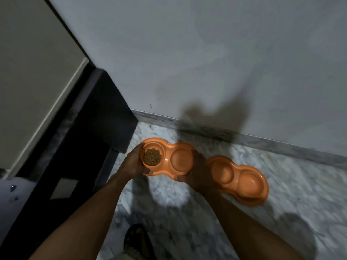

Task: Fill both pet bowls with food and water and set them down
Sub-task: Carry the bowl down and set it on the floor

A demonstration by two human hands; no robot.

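Bowl [181,158] held level over floor [285,186] near its wall edge, kibble [152,157] in left well, right well's fill unclear | gripped at left end by left hand [134,162], at right end by right hand [199,171] | probably light, stiff, slick plastic; prone to spilling kibble if tipped; best held at both ends | second bowl [242,180] on floor, just right

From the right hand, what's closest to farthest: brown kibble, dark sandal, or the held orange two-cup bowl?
1. Held orange two-cup plastic bowl: the right hand grips it.
2. Brown kibble: in its left cup.
3. Dark sandal: bottom, on floor.
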